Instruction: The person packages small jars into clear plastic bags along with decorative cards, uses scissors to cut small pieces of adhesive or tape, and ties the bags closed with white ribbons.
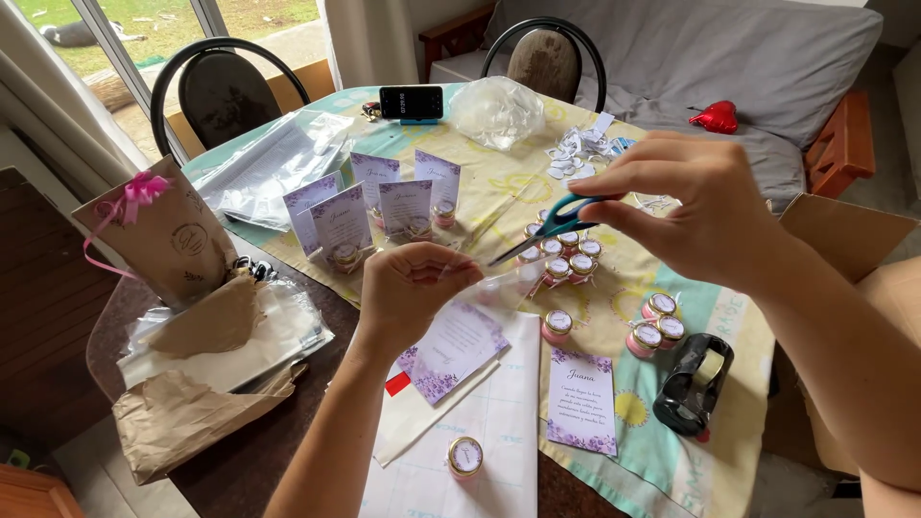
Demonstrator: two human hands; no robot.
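Observation:
My right hand (696,206) grips blue-handled scissors (549,228), blades pointing left and down toward my left hand. Over the table's middle, my left hand (414,288) pinches a thin clear strip, probably tape or film, that stretches toward the scissor blades. Below my left hand lies a white card with purple flowers (453,350). A second such card (581,398) lies to the right. One small pink jar with a gold lid (465,457) stands near the front edge.
Several small pink jars (566,259) cluster under the scissors. Purple cards in clear bags (384,206) stand behind them. A black tape dispenser (693,384) sits at right, brown paper bags (182,249) at left, a phone (411,102) and a crumpled plastic bag (496,110) at the back.

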